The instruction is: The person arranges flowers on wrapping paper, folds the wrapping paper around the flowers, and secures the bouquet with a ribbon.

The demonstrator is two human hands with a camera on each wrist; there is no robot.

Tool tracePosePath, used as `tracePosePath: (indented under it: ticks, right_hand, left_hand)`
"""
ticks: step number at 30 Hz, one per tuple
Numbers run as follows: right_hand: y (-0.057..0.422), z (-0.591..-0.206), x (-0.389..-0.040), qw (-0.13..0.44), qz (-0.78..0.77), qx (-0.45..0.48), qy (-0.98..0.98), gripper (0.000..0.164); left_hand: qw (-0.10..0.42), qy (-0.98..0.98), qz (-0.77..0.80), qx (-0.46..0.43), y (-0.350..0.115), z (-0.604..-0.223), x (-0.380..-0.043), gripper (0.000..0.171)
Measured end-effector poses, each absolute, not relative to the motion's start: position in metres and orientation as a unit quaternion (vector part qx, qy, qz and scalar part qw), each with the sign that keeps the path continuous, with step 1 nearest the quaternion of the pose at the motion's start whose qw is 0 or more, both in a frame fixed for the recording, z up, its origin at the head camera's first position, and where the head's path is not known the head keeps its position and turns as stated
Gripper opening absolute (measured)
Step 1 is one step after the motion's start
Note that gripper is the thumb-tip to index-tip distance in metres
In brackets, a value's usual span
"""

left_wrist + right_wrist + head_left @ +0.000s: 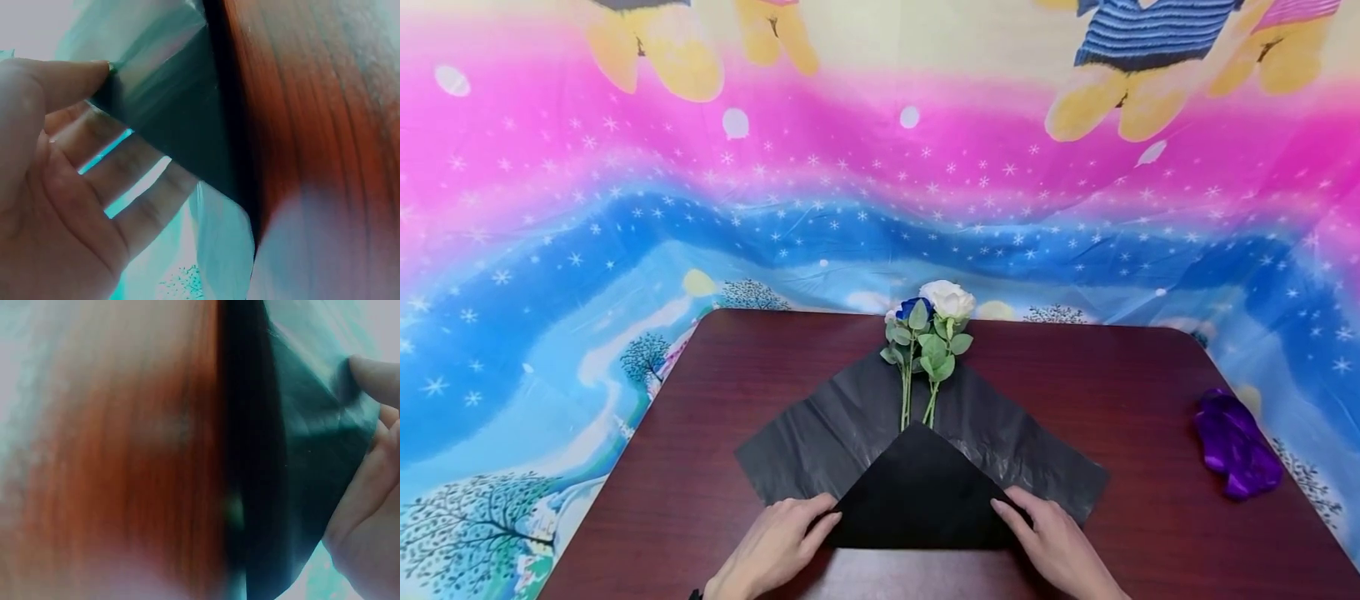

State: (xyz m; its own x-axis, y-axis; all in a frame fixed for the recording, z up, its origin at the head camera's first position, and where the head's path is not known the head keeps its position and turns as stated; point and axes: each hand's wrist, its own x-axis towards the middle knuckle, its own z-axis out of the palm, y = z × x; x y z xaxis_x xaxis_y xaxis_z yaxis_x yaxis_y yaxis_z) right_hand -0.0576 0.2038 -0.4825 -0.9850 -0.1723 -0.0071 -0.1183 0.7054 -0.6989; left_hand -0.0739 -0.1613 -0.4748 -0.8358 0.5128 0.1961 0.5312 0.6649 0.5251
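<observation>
Black wrapping paper [917, 500] lies on the table, its near corner folded up into a point over the flower stems. My left hand [786, 537] pinches the left side of this fold between thumb and fingers; in the left wrist view the thumb [78, 81] presses the paper from above. On the other side my right hand [1048, 533] pinches the fold's right edge, and the right wrist view has its thumb [375, 378] on the paper. A white rose [947, 298] and a blue rose [914, 308] with green leaves lie on the paper, lower stems hidden under the fold.
A bundle of shiny purple ribbon [1236, 446] lies near the table's right edge. The dark red-brown wooden table [700, 400] reaches back to a colourful printed cloth [880, 183] that hangs behind and around it.
</observation>
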Motion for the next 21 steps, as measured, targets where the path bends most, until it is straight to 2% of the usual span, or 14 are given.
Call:
tracePosePath:
  ticks: [6,13,17,21]
  right_hand:
    - [0.202,-0.482,-0.061,0.083,-0.368,-0.053,0.925,0.036]
    - [0.197,-0.484,-0.063,0.142,-0.388,-0.009,0.91,0.035]
    - [0.195,-0.487,-0.065,0.153,-0.389,0.017,0.908,0.034]
    - [0.192,-0.49,-0.068,0.151,-0.371,0.037,0.916,0.043]
  left_hand:
    - [-0.012,-0.931,-0.268,-0.249,-0.159,-0.477,-0.076,0.025]
    - [0.008,-0.949,-0.22,-0.226,-0.152,-0.475,-0.079,0.03]
    - [0.016,-0.96,-0.189,-0.207,-0.148,-0.474,-0.082,0.032]
    - [0.018,-0.965,-0.171,-0.197,-0.145,-0.475,-0.085,0.032]
